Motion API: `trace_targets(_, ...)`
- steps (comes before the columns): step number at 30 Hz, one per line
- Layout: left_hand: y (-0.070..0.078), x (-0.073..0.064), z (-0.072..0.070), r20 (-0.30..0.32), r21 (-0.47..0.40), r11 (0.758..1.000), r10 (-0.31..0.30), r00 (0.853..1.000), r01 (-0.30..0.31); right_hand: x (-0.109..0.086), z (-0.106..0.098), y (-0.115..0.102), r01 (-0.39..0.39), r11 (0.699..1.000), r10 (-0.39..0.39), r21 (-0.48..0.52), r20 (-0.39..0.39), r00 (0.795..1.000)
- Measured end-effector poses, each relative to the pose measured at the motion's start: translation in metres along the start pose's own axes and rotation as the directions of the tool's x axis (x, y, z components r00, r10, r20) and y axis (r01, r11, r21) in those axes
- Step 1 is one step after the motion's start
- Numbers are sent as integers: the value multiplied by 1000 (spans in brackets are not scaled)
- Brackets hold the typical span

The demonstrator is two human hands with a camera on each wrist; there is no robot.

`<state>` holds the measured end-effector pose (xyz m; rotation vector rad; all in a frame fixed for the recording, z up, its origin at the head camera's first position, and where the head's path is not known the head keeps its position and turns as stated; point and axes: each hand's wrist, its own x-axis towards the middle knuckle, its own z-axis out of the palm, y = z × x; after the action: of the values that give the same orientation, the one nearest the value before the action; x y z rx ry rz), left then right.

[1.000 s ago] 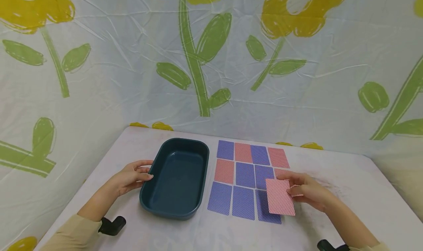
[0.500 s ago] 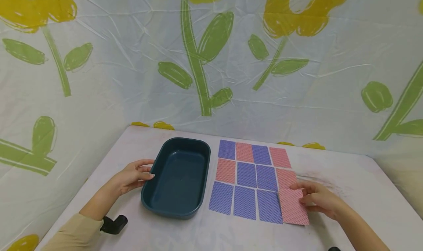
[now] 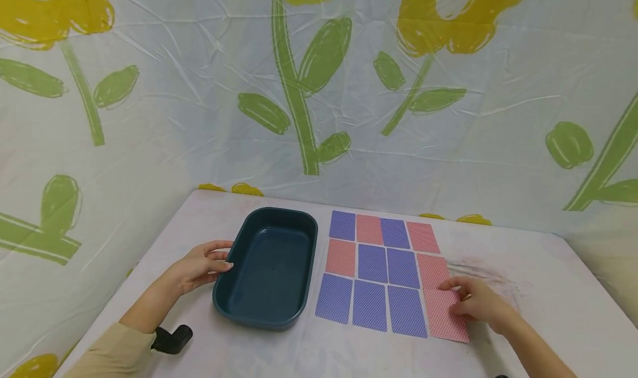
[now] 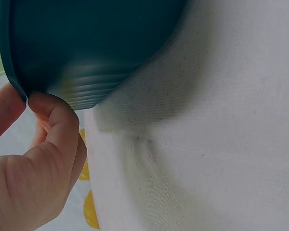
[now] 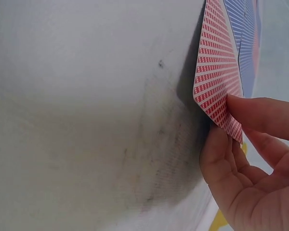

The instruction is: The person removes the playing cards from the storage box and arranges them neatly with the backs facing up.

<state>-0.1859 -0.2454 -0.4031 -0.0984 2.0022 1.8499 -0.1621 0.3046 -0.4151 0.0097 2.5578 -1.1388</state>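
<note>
My left hand (image 3: 201, 264) holds the left rim of a dark teal plastic bin (image 3: 269, 270). The left wrist view shows thumb and finger pinching that rim. Low over the table at the right, my right hand (image 3: 480, 301) pinches a red-backed playing card (image 3: 445, 318) by its right edge. Seen from the right wrist, the thumb lies on the patterned back and the fingers are under the edge, with the near part of the card (image 5: 214, 62) raised above its shadow. This card forms the near right corner of a grid, directly below another red-backed card (image 3: 431, 266).
Several blue-backed cards (image 3: 370, 305) and a few red ones (image 3: 340, 257) lie face down in three rows between the bin and my right hand. A flowered cloth (image 3: 224, 145) hangs behind the white table (image 3: 538, 289). Black wrist mounts (image 3: 171, 339) show below the hands.
My right hand has carried the red card rightward and down, from over a blue card to the bottom right of the grid. My left hand stays on the bin.
</note>
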Motion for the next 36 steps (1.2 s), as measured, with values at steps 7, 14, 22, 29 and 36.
trace_targets(7, -3, 0, -2, 8, 5, 1000, 2, 1000, -2, -1, 5, 1, -10, 999, 10, -30, -20, 1000)
trace_targets(14, -4, -2, -5, 26, 12, 1000, 7, 1000, -7, -4, 8, -2, 15, 998, -18, -62, -53, 998)
trace_targets(22, -3, -4, -5, 36, 7, 1000, 6, 999, -6, -7, 11, -4, 52, 993, -58, -111, -54, 997)
trace_targets(29, 0, -6, -4, 39, -6, 1000, 2, 999, -2, -8, 12, -7, 65, 986, -73, -152, -52, 996)
trace_targets(36, 1, -7, -5, 57, -41, 999, 6, 998, -3, -7, 13, -9, 61, 976, -72, -208, -45, 996)
